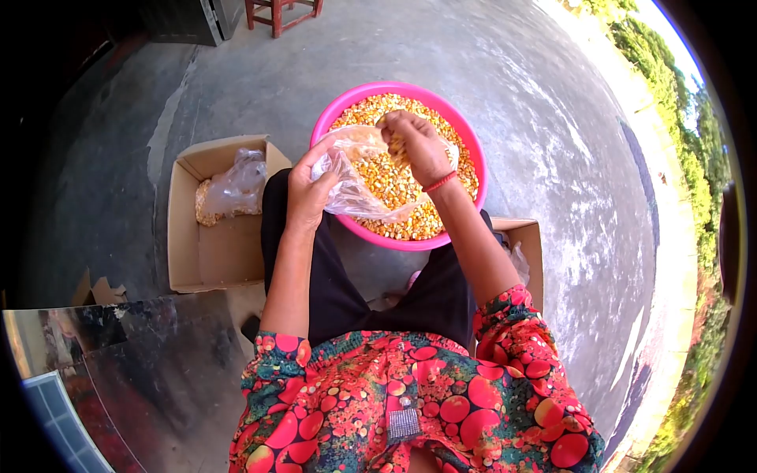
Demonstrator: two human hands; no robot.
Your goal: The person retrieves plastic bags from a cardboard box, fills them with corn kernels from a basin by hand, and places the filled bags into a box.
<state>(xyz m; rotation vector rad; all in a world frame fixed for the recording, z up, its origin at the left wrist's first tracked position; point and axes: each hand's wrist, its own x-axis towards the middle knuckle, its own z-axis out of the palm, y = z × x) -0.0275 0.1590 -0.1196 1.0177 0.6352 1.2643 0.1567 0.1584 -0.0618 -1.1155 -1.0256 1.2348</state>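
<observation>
A pink basin (482, 169) full of yellow corn kernels (414, 227) stands on the floor in front of my knees. My left hand (309, 185) grips the edge of a clear plastic bag (352, 191), which lies spread over the kernels with its mouth toward the right. Above the bag's opening, my right hand (414, 146) is curled around a clump of corn kernels (399, 150), with a red bracelet at the wrist. How many kernels the fingers hold is hidden.
An open cardboard box (225, 256) to my left holds a filled plastic bag (240, 185). Another cardboard box (530, 236) stands beside my right leg, partly hidden by my arm. A red wooden stool (277, 16) is at the far end of the concrete floor (260, 87).
</observation>
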